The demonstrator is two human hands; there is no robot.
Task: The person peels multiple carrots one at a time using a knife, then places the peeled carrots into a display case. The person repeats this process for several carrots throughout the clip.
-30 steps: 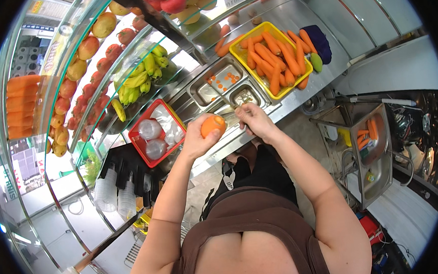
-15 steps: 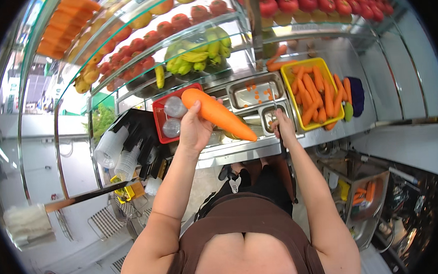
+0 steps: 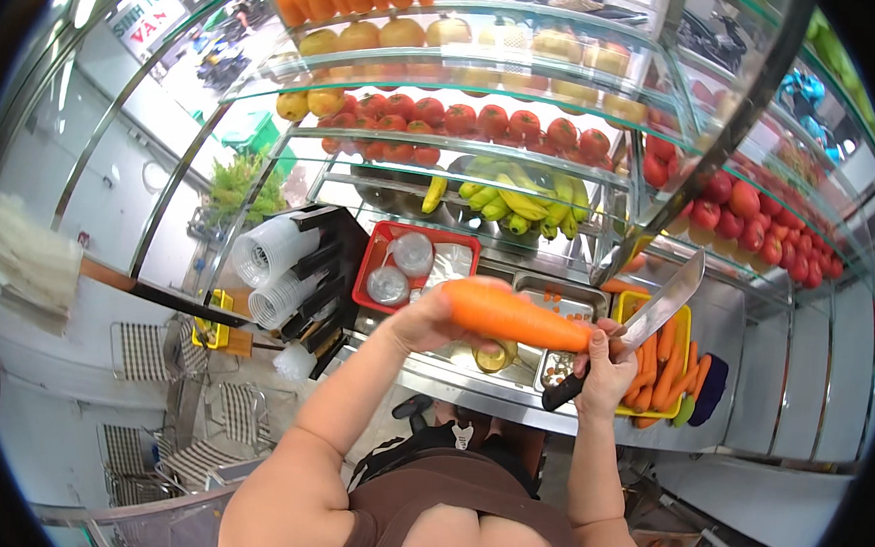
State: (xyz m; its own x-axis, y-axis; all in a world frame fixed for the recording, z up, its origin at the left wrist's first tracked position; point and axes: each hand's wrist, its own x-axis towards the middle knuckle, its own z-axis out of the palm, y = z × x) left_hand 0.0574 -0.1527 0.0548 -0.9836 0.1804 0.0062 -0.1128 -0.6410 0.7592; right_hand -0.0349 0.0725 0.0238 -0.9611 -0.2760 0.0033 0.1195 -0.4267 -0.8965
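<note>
My left hand (image 3: pixel 428 319) grips the thick end of a large orange carrot (image 3: pixel 515 317), held level above the steel counter. My right hand (image 3: pixel 604 367) holds a knife (image 3: pixel 651 318) by its black handle, blade pointing up and to the right, its base touching the carrot's thin tip. Below the carrot sit steel inset pans (image 3: pixel 549 297) and a small jar (image 3: pixel 496 355). A yellow tray (image 3: pixel 675 351) of peeled carrots lies just right of my right hand.
A red tray (image 3: pixel 380 247) with lidded plastic cups stands left of the pans. Stacked clear cups (image 3: pixel 269 274) fill a black holder at the left. Glass shelves behind carry bananas (image 3: pixel 513 199), tomatoes (image 3: pixel 488 120) and yellow fruit (image 3: pixel 363 42). Folding chairs (image 3: pixel 165 410) stand below left.
My head has tilted, shifting the whole view. The carrot has moved from in front of the red tray to over the pans, and the knife has risen so its blade meets the carrot's tip.
</note>
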